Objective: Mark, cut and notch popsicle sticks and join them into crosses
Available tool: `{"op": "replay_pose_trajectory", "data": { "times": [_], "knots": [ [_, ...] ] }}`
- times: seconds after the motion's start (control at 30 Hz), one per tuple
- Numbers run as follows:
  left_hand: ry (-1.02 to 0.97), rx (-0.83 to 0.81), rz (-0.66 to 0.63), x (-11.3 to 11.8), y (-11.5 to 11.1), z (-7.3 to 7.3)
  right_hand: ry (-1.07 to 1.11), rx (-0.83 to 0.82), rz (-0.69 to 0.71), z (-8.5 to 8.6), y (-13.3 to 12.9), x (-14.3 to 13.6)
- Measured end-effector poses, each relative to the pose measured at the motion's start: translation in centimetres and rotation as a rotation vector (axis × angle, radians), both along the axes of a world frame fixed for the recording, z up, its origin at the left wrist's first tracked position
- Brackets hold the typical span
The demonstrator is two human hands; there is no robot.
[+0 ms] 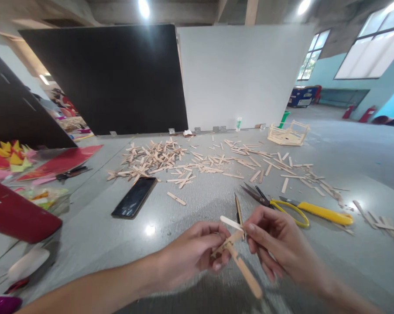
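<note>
Near the bottom centre, my left hand (203, 246) pinches a small assembly of crossed wooden sticks (245, 271), one long stick slanting down to the right. My right hand (272, 240) holds a pale stick (231, 223) by its right end, just above the assembly. Whether the pale stick touches the assembly I cannot tell. Beyond the hands lies a pencil (238, 207). Scissors with yellow handles (290, 211) and a yellow cutter knife (326, 212) are behind my right hand.
Loose sticks (210, 163) and a pile of crossed sticks (154, 157) spread across the grey table (190, 218). A black phone (134, 198) lies left, a red object (20, 209) farther left. A stick frame (288, 133) stands back right, before a white panel (239, 74).
</note>
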State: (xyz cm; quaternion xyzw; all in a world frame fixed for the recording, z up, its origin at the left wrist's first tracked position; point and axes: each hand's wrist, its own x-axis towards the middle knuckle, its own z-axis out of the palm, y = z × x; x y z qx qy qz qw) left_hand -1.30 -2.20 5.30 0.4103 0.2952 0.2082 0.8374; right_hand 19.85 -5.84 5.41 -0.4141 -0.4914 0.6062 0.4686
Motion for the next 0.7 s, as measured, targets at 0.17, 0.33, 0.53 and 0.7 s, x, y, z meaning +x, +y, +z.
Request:
{"op": "replay_pose_trajectory", "data": {
  "times": [0.17,0.33,0.53,0.7],
  "knots": [
    [-0.016,0.070,-0.028,-0.2,0.5,-0.3,-0.039,-0.043,-0.004,0.2,-0.3,0.0],
    [-0.015,0.199,0.005,0.0,0.6,-0.5,-0.023,-0.111,0.074,0.5,-0.5,0.2],
    [0.019,0.268,0.070,0.1,0.1,-0.4,-0.018,-0.059,0.038,-0.5,-0.6,-0.1],
    [0.037,0.274,0.051,0.2,-0.4,0.1,-0.074,-0.061,0.069,-0.8,-0.7,0.0]
  ]
}}
